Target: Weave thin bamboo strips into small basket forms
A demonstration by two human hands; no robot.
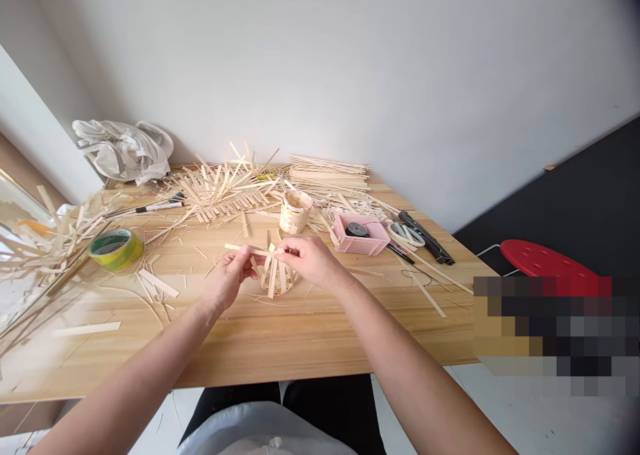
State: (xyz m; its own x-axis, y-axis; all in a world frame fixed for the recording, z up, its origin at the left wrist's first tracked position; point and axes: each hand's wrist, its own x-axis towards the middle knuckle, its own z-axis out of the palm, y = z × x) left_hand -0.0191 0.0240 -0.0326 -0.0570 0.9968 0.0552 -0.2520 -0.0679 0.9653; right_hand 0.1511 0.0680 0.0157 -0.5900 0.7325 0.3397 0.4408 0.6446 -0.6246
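A thin wooden strip (261, 251) is pinched between thumb and fingers of the left hand (241, 263), and its other end is pinched by the fingertips of the right hand (293, 254). Just below and between both hands, a small strip basket (273, 280) is set on the table (320, 338); it appears partly made, its splayed strips gathered but wide gaps left unfilled. Beyond the right hand, a woven cup (295, 212) looks closely woven. Both forearms are stretched forward, converging, with the right hand's back turned upward.
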